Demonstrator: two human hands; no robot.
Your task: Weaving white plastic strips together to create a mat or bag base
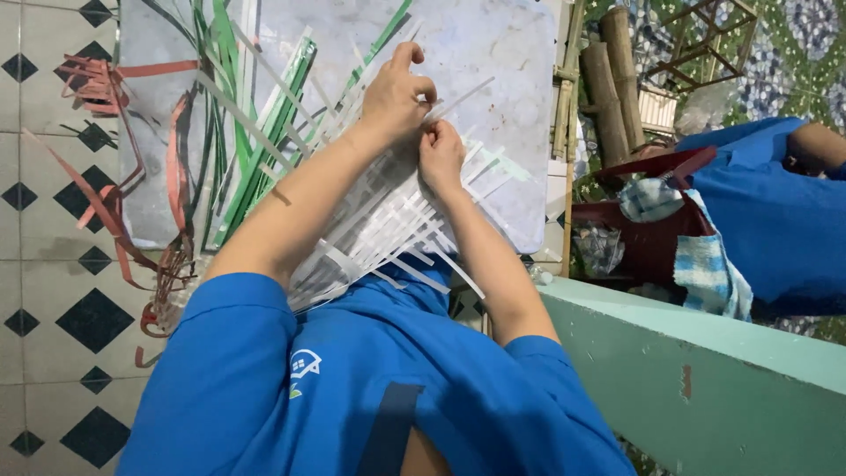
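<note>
White woven strips (388,220), flat and crisscrossed, loose ends fanning out, lying on pale board (493,53) over lap. Left hand (398,92) and right hand (440,156) both pinched closed on strips. Red basket (648,238) holding checked cloth (705,264).

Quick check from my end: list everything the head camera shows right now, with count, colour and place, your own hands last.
woven strip mat: one, white, on the lap under both hands
loose green and white strips: many, on the board, left of the hands
red strips: a tangle, on the tiled floor at left
board: one, pale grey, under the work
low wall: one, pale green, at right
checked cloth: one, blue and white, right
other person's sleeve: blue, far right
left hand: pinching strips
right hand: pinching strips, beside the left
</note>
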